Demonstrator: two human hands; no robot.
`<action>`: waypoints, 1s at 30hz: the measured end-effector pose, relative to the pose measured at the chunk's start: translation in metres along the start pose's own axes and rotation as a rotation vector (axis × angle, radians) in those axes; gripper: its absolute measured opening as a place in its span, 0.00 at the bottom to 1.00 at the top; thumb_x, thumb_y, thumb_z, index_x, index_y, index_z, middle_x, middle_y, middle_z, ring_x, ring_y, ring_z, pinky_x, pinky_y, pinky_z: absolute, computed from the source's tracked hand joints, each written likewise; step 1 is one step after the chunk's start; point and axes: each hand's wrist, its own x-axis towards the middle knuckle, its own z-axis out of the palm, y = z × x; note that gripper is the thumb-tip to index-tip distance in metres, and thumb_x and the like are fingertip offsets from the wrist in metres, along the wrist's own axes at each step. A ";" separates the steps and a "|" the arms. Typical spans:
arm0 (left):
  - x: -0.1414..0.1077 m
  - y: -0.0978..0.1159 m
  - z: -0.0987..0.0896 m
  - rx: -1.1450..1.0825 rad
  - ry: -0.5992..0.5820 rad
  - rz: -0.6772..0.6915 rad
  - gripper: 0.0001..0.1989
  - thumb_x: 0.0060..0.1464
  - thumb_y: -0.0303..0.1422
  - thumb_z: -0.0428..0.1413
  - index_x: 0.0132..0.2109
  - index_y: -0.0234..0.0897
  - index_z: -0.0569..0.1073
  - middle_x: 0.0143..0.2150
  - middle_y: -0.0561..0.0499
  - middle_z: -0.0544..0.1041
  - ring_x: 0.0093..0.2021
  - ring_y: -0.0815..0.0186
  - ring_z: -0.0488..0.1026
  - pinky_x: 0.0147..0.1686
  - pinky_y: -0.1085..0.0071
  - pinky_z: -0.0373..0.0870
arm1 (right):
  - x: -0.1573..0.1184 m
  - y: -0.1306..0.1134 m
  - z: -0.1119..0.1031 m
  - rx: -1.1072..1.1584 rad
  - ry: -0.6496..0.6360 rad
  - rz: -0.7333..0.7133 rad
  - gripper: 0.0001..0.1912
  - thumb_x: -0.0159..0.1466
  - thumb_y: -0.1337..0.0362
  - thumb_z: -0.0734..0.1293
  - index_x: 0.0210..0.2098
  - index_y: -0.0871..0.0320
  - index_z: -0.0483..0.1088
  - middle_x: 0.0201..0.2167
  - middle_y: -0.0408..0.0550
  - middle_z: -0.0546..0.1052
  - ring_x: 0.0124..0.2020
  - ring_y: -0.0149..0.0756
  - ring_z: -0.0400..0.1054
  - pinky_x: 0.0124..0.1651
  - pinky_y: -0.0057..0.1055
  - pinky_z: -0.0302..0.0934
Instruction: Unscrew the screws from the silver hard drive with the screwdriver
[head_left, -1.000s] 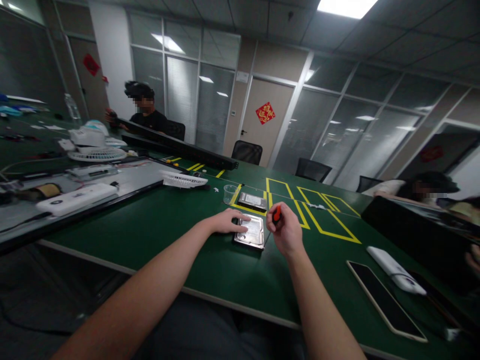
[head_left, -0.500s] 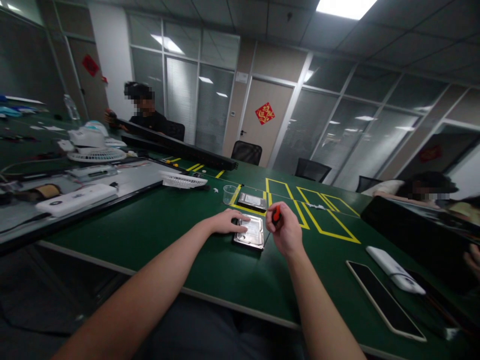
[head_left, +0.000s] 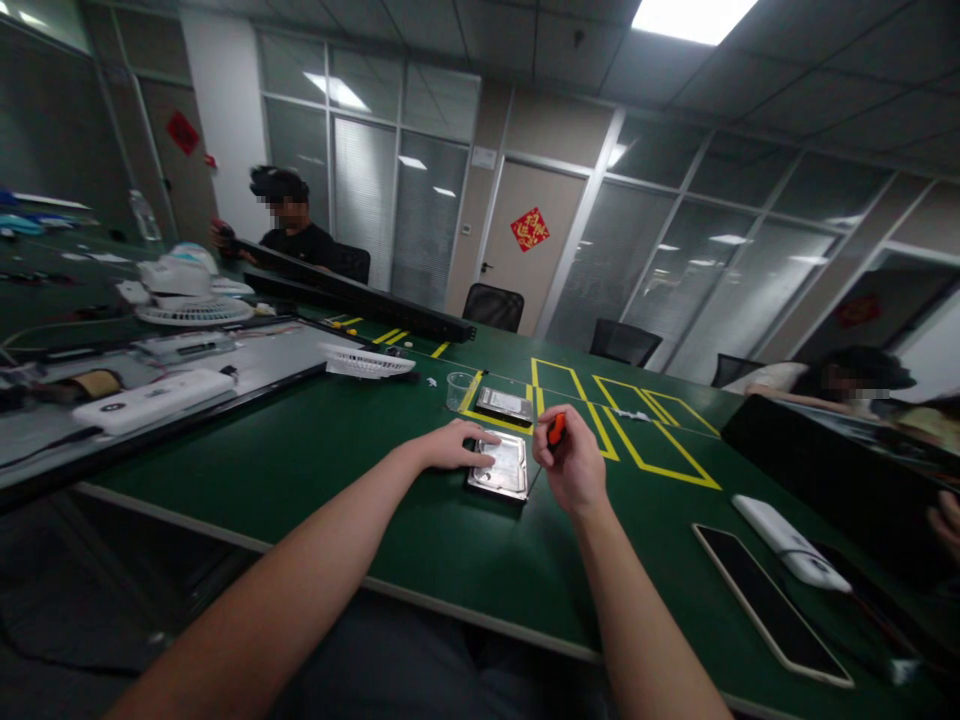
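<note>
A silver hard drive lies on the green table in front of me. My left hand holds it at its left side, thumb and a finger spread over the top face; the other fingers are partly hidden. My right hand is closed round the red and black handle of a screwdriver. The thin shaft slants down toward the drive's right edge; whether its tip touches is too small to tell. Just behind, a second hard drive lies inside a yellow taped outline, beside a clear plastic cup.
To the left lie a large flat panel with a white power strip on it, and a white fan grille. On the right are a phone and a white device. Two people work across the table.
My right hand and the screwdriver handle have shifted very slightly, with the handle turned a little. My left hand and the hard drive stay in place.
</note>
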 end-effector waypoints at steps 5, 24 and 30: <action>0.001 -0.003 0.001 0.004 0.000 0.007 0.33 0.56 0.56 0.60 0.65 0.52 0.70 0.69 0.44 0.64 0.70 0.46 0.58 0.68 0.52 0.52 | 0.001 0.001 -0.001 0.028 -0.015 0.010 0.15 0.70 0.53 0.61 0.33 0.56 0.68 0.18 0.39 0.66 0.16 0.25 0.52 0.21 0.24 0.45; 0.003 -0.005 0.004 0.003 0.030 0.040 0.31 0.55 0.54 0.60 0.64 0.51 0.72 0.69 0.45 0.66 0.68 0.46 0.61 0.67 0.54 0.53 | 0.007 -0.008 -0.001 -0.105 -0.102 0.049 0.16 0.70 0.59 0.59 0.28 0.57 0.68 0.18 0.41 0.68 0.17 0.28 0.56 0.21 0.27 0.48; 0.004 -0.007 0.004 -0.010 0.028 0.041 0.33 0.55 0.55 0.60 0.64 0.50 0.72 0.69 0.44 0.65 0.68 0.47 0.61 0.68 0.54 0.53 | 0.015 -0.012 -0.005 -0.149 -0.120 0.103 0.15 0.69 0.60 0.59 0.26 0.57 0.67 0.18 0.41 0.68 0.16 0.29 0.58 0.20 0.28 0.49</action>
